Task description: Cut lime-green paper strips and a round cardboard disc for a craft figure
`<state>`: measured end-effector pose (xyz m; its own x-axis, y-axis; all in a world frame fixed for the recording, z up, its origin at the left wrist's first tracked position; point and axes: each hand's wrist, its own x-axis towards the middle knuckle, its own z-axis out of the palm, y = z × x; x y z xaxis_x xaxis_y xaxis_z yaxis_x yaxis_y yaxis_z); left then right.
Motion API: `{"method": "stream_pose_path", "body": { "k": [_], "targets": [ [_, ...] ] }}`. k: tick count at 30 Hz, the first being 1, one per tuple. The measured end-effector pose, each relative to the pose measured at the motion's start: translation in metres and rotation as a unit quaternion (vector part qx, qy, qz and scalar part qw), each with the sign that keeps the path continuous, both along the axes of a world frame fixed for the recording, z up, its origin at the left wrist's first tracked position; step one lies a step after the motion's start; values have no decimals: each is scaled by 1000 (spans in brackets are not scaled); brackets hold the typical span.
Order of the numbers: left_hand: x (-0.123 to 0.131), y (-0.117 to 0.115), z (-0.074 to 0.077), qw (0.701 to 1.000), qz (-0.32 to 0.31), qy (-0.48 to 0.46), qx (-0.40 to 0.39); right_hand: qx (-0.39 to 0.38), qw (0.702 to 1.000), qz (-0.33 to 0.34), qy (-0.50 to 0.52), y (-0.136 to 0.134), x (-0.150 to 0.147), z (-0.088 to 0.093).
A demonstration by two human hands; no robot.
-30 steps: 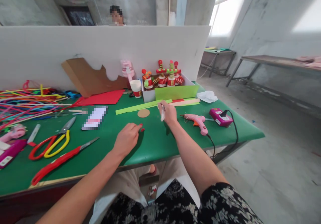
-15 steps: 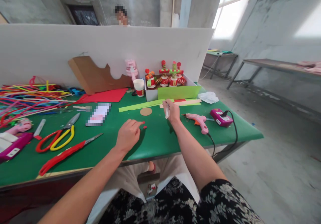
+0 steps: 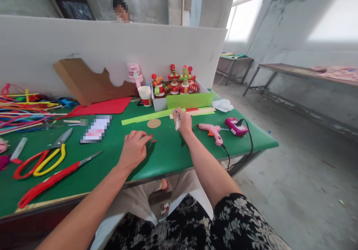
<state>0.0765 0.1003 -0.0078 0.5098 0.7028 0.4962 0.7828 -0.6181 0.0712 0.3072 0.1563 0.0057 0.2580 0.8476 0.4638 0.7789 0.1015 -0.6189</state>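
My left hand is low over the green table, fingers curled and thumb and index finger closed at a small red piece. A second small red piece lies just beside the fingertips. My right hand is closed round a slim whitish, see-through thing, whose kind I cannot make out. Between and beyond the hands lies a round brown cardboard disc. Light green paper strips run behind it, passing close to my right hand. Right of that hand rests a pink glue gun.
Red-and-yellow scissors and a red-handled pointed tool lie left, near a phone. Behind stand a paper cup and a box of red figures. A purple power block trails a cable rightward. A person is beyond the partition.
The whole view has shifted, so the table and objects appear further left. Both hands keep nearly the same places on the table, and the left fingers stay by the red pieces.
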Motion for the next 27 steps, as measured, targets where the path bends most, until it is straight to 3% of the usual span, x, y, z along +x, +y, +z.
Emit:
{"method": "stream_pose_path", "body": {
  "k": [5,9,12,14,17,21,27],
  "targets": [
    [-1,-2,0,999,-18,19,-21,8,1000,-5,1,-1,-2,2],
    [23,13,-1,994,-74,51,-54,44,998,-36,21,-3,4,7],
    [37,29,7,993,-85,55,-64,80,991,-91,56,-4,16,11],
    [32,37,15,995,-65,51,-61,96,986,-115,74,-4,23,13],
    [4,39,22,997,-16,56,-60,99,985,-116,81,-4,26,13],
    [-20,29,16,993,28,88,-73,84,991,-85,62,-5,19,11],
    [29,29,-3,992,-16,96,-78,87,991,-88,55,-7,20,10]
  ]
}}
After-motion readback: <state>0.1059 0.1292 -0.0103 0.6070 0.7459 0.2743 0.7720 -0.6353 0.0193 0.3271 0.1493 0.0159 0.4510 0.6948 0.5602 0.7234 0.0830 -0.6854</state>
